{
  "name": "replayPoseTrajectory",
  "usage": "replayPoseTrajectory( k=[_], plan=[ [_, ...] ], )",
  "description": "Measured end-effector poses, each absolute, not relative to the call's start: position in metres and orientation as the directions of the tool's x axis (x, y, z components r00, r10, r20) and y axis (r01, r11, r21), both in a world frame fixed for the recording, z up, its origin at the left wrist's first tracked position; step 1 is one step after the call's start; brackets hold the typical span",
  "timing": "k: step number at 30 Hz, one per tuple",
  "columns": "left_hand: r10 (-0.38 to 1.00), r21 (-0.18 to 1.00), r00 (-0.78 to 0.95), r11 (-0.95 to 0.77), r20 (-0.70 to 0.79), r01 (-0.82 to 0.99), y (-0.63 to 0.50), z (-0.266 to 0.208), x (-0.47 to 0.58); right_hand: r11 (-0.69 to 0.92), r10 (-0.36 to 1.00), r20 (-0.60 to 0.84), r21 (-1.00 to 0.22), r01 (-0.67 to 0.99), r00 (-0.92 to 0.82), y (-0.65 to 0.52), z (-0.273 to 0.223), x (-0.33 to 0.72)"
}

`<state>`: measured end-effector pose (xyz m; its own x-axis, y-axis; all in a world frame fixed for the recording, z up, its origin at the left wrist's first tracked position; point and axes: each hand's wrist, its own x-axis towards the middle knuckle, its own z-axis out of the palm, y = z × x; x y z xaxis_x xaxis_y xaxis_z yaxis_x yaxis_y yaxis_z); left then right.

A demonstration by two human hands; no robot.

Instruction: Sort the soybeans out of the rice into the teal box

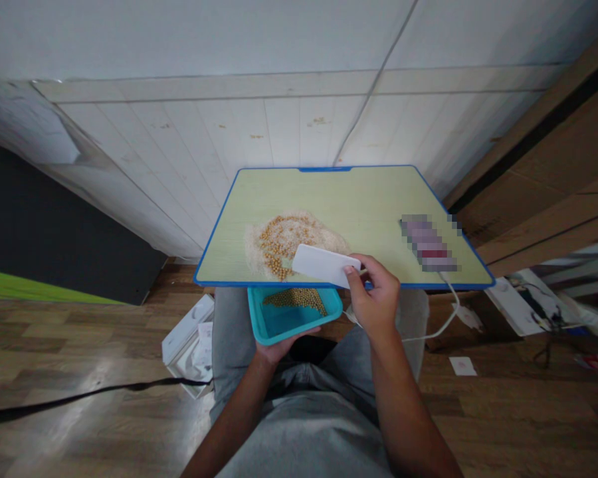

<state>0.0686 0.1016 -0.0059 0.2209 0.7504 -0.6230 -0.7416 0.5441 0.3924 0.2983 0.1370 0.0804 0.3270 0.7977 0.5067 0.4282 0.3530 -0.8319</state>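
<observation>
My left hand (282, 345) supports a turquoise plastic tray (274, 326) from below, with most of its fingers hidden under it. Inside the tray lie small round greenish-yellow beans (299, 299), gathered toward the far side. Between thumb and fingers, my right hand (373, 292) pinches a flat white rectangular card (323, 263). The card is held above the near edge of the table, beside a mixed pile. That pile has yellow soybeans (278, 262) scattered over pale rice-like grains (323, 236).
The small table (373, 199) has a pale top and a blue rim. At its right lies a pixelated phone-like object (428, 244) with a white cable (451, 312) hanging off the edge. Cardboard boxes (543, 179) stand at right, a white box (187, 332) on the floor at left.
</observation>
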Motion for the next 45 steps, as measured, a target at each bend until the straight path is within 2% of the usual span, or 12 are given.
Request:
replayPoseTrajectory(
  k=[19,28,40,45],
  plan=[
    [0.787,0.471,0.245,0.553,-0.567,-0.687,0.103,-0.014,0.064,0.440,0.805,0.550,-0.805,0.397,0.223,0.145,0.083,0.293],
    [0.744,0.430,0.186,0.550,-0.642,-0.716,0.102,0.000,0.068,0.403,0.840,0.507,-0.822,0.404,0.194,0.139,0.086,0.294],
    [0.756,0.396,0.209,0.531,-0.620,-0.749,0.101,0.001,0.069,0.431,0.827,0.527,-0.817,0.382,0.194,0.130,0.092,0.292],
    [0.746,0.437,0.178,0.546,-0.641,-0.715,0.103,0.004,0.072,0.417,0.852,0.503,-0.819,0.394,0.145,0.127,0.091,0.287]
  ],
)
